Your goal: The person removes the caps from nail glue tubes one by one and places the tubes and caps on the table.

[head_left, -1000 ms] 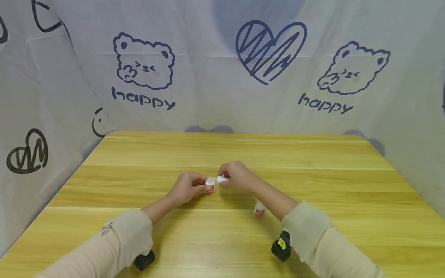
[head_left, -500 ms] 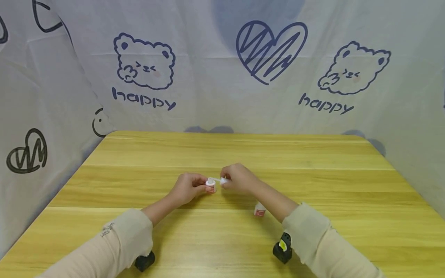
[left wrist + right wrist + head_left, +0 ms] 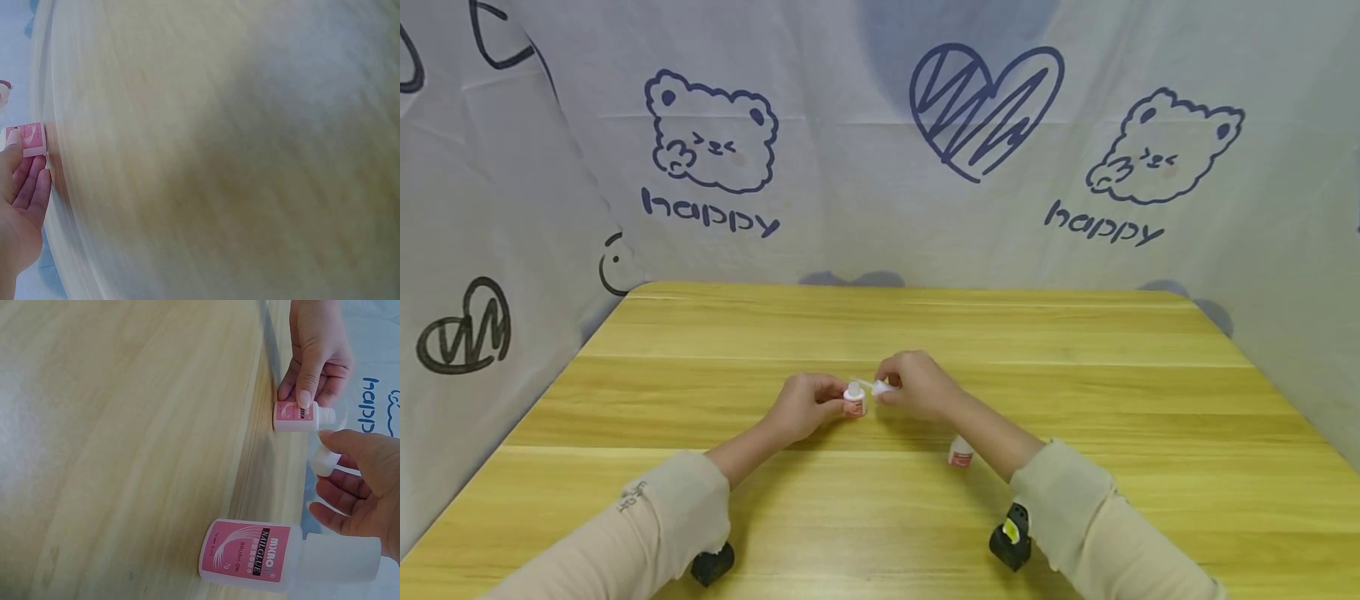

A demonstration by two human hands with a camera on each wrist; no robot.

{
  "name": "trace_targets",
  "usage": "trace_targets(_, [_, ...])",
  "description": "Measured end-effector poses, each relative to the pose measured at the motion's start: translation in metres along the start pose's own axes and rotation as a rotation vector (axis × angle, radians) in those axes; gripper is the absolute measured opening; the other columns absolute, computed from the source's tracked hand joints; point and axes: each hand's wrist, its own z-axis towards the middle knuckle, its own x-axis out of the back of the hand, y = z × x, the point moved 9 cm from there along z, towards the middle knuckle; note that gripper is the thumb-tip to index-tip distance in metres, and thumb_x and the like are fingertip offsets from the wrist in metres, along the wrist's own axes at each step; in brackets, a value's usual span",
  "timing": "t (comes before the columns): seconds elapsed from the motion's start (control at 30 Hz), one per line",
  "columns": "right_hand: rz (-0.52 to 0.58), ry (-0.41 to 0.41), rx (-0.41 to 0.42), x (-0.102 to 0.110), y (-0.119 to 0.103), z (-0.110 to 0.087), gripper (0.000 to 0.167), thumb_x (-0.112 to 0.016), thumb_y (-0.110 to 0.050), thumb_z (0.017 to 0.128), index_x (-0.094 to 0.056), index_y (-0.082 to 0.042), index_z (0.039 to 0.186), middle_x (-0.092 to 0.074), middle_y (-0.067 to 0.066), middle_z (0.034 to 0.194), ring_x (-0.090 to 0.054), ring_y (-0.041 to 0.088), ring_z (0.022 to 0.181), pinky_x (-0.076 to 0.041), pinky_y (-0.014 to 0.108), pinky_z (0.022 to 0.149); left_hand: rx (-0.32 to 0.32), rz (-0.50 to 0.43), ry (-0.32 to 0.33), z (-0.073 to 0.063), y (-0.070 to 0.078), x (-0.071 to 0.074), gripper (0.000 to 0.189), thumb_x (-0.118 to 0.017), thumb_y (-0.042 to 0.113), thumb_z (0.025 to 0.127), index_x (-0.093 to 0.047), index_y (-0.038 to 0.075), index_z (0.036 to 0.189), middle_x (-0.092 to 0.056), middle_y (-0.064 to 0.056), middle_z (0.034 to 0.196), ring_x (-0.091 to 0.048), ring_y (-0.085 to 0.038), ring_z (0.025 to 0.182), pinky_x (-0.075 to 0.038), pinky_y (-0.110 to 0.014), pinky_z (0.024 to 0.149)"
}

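My left hand [image 3: 805,406] grips a small nail glue bottle [image 3: 854,407] with a pink label, standing upright on the table, its neck uncapped. In the right wrist view that thumb lies across the bottle's label [image 3: 294,417]. Just to the right, my right hand [image 3: 921,387] pinches the white brush cap [image 3: 882,388] between thumb and fingers. Its thin brush points left, close to the bottle's mouth; whether it touches cannot be told. A second, capped nail glue bottle [image 3: 247,553] stands nearer me, below the right forearm.
The wooden table [image 3: 880,517] fills the lower view. Behind it hangs a white cloth [image 3: 850,208] with bear and heart drawings. Black wrist devices sit under both sleeves, the right one [image 3: 1011,537] bearing a yellow mark.
My right hand has shifted slightly to the right with the brush cap, and the brush has tilted a little. The left hand and its bottle stay in place.
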Motion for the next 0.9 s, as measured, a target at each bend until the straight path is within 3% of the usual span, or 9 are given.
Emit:
trace_targets(0.27, [0.096, -0.005, -0.024, -0.0015, 0.0018, -0.0014, 0.012, -0.070, -0.006, 0.081, -0.068, 0.002, 0.089, -0.063, 0.007, 0.073, -0.050, 0.009, 0.066, -0.042, 0.017, 0.059, -0.001, -0.005, 0.006, -0.0004, -0.0003, -0.0005, 0.019, -0.069, 0.009, 0.081, -0.070, -0.004, 0.095, -0.072, -0.016, 0.091, -0.069, -0.023, 0.086, -0.056, -0.028, 0.074])
trace_targets(0.9, [0.156, -0.063, -0.079, -0.0094, 0.0090, -0.0001, 0.009, -0.068, 0.000, 0.079, -0.065, 0.003, 0.087, -0.067, 0.009, 0.078, -0.059, 0.011, 0.071, -0.050, 0.019, 0.067, 0.018, -0.020, -0.007, 0.0007, -0.0036, -0.0013, 0.020, -0.068, 0.011, 0.081, -0.070, -0.004, 0.095, -0.072, -0.015, 0.091, -0.069, -0.022, 0.086, -0.056, -0.027, 0.075])
